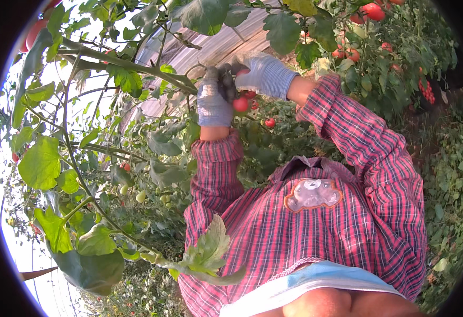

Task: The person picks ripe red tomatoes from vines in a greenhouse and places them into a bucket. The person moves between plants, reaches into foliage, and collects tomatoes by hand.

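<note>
Both my hands wear blue-grey knitted gloves with dark, soiled fingers, and they meet high in the view among tomato vines. My left hand (215, 100) is upright with its fingers curled closed beside a thick green stem (136, 67); what they grip is hidden. From the right comes my right hand (267, 76), its fingertips drawn together against the left hand's fingers. A speck of red shows at those fingertips, too small to name. Just below the hands hangs a red tomato (240, 104), close to the left hand's fingers. A smaller red tomato (270, 122) hangs lower down.
A leafy vine (78, 153) runs down the near left, one leaf (210, 248) overlapping my plaid shirt. More red tomatoes (373, 11) hang at the upper right, and a cluster of small red fruit (427, 92) below them. Clear plastic sheeting (210, 47) stands behind the hands.
</note>
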`<action>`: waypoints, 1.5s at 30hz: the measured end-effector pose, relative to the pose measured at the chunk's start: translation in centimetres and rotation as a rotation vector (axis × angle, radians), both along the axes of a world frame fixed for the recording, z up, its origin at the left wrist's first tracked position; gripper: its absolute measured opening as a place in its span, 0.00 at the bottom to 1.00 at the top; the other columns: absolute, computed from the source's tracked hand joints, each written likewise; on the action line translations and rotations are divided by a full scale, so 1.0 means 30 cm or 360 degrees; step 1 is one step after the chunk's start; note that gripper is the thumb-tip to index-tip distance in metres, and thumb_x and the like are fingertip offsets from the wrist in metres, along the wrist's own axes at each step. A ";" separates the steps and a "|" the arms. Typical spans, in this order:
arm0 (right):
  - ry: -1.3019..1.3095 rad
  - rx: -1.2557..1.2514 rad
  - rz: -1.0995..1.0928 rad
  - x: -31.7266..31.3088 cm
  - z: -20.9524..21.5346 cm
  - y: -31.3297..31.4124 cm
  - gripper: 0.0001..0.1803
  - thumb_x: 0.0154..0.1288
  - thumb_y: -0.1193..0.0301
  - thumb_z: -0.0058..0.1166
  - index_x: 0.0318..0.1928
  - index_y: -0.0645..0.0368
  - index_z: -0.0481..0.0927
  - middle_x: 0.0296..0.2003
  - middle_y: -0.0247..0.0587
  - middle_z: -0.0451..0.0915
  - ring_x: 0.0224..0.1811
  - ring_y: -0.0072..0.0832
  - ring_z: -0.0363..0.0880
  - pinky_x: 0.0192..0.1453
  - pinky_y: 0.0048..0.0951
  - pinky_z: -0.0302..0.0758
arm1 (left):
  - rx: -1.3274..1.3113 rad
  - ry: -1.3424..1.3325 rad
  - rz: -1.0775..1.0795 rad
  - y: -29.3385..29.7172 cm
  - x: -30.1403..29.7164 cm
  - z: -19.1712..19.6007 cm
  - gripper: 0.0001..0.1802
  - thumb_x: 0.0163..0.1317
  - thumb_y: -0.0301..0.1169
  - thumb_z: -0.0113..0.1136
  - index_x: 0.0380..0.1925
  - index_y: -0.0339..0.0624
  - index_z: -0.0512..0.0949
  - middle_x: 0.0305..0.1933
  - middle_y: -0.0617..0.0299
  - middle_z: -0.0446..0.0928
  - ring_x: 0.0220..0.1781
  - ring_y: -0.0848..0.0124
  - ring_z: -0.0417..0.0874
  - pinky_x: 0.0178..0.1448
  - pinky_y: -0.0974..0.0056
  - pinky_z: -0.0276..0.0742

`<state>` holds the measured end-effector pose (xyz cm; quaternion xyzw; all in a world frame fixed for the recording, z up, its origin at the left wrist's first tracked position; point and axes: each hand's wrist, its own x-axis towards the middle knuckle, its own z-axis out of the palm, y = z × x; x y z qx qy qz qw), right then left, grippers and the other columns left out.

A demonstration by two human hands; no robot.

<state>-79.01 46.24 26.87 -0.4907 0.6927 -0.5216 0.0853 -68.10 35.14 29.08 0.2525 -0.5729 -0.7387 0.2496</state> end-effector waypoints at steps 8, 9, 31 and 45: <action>-0.1776 -0.0212 0.0606 -0.059 -0.167 0.080 0.25 0.58 0.48 0.54 0.44 0.55 0.79 0.42 0.41 0.81 0.39 0.28 0.80 0.38 0.34 0.78 | 0.0170 0.0266 -0.0339 -0.042 0.023 -0.005 0.22 0.63 0.50 0.57 0.41 0.42 0.74 0.22 0.72 0.63 0.19 0.78 0.61 0.24 0.70 0.61; -0.1569 -0.0007 0.0608 -0.051 -0.167 0.106 0.26 0.61 0.44 0.51 0.48 0.51 0.78 0.45 0.35 0.80 0.40 0.21 0.78 0.37 0.30 0.78 | 0.0249 0.0301 -0.0386 -0.051 0.017 -0.011 0.21 0.63 0.50 0.57 0.40 0.42 0.74 0.22 0.72 0.63 0.19 0.78 0.61 0.24 0.70 0.60; -0.1383 0.0295 0.0533 -0.032 -0.216 0.044 0.19 0.61 0.61 0.54 0.50 0.53 0.73 0.39 0.37 0.78 0.35 0.23 0.79 0.29 0.30 0.79 | 0.0160 0.0221 -0.0307 -0.070 0.019 -0.017 0.20 0.64 0.45 0.57 0.45 0.39 0.73 0.26 0.69 0.69 0.25 0.75 0.68 0.28 0.70 0.65; -0.2125 -0.0382 0.0283 0.135 -0.124 -0.004 0.24 0.61 0.54 0.56 0.51 0.56 0.73 0.27 0.34 0.70 0.23 0.25 0.74 0.23 0.29 0.74 | -0.0014 0.0266 -0.0250 -0.046 -0.023 -0.025 0.15 0.66 0.34 0.56 0.50 0.39 0.73 0.35 0.63 0.77 0.34 0.70 0.78 0.40 0.64 0.77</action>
